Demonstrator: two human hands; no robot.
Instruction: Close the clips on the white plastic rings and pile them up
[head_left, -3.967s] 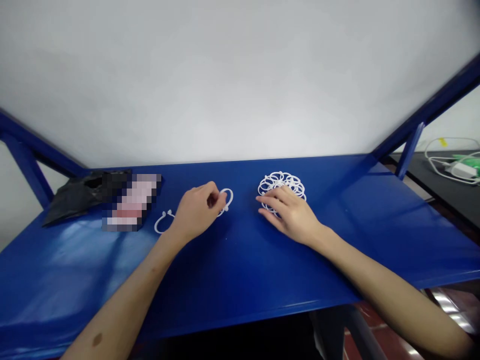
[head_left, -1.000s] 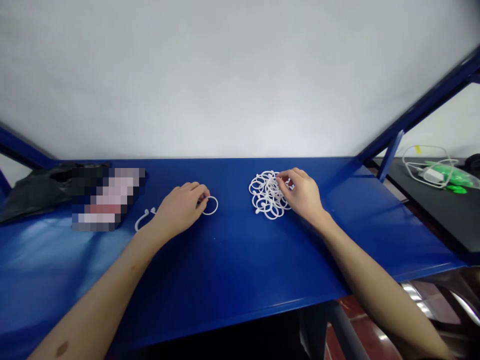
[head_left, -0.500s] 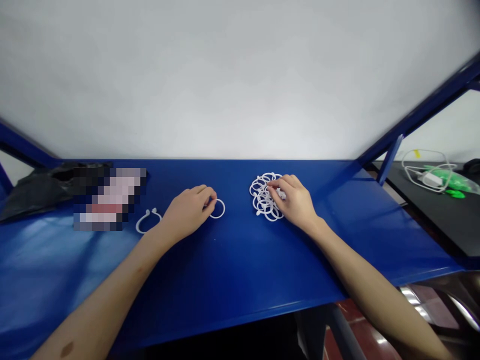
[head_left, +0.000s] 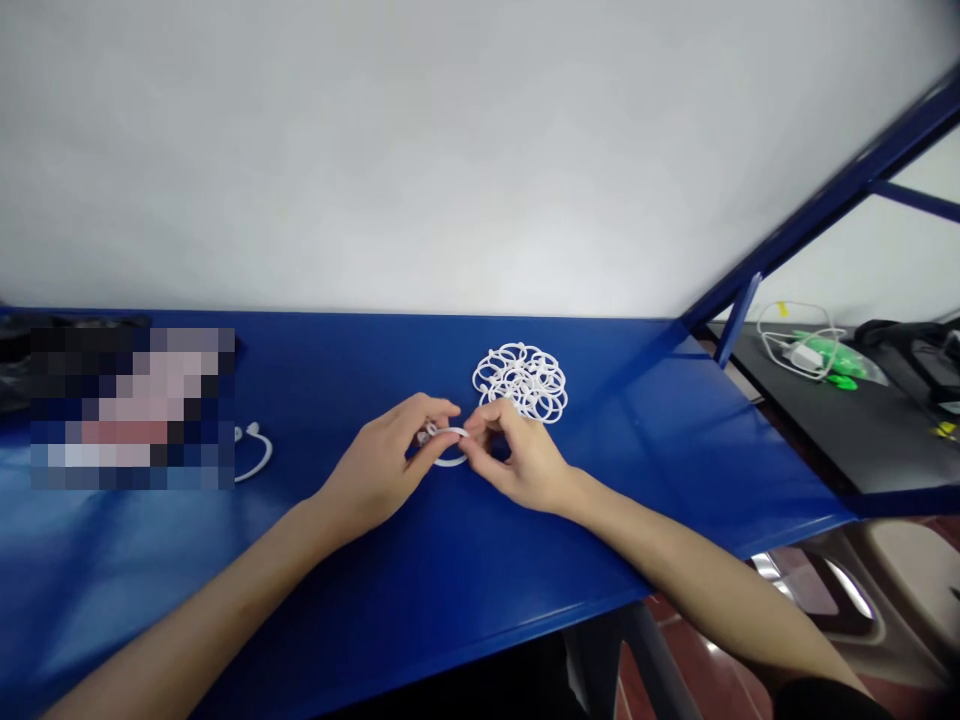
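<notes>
Over the blue tabletop, my two hands meet at a white plastic curtain ring (head_left: 451, 462). My left hand (head_left: 382, 452) pinches its left side between thumb and fingers, near a small knobbed part. On the other side, the thumb and fingertips of my right hand (head_left: 525, 456) are closed on the ring's right side. Whether a second ring is in the pinch I cannot tell, since fingers cover part of it. Just behind my right hand lies a flat pile of similar rings (head_left: 526, 376). An opened ring with knobbed ends (head_left: 260, 462) rests to the left of my left hand.
A blurred-out item (head_left: 142, 400) and a black plastic bag (head_left: 19, 360) occupy the table's left side. A white wall (head_left: 450, 160) rises behind the blue table (head_left: 465, 570). At right, a black surface (head_left: 795, 430) bears a white charger with cable (head_left: 802, 352) and a green packet (head_left: 836, 358).
My right hand has left the ring pile and come left and nearer to me, meeting my left hand at the ring. The whole view has shifted to the right.
</notes>
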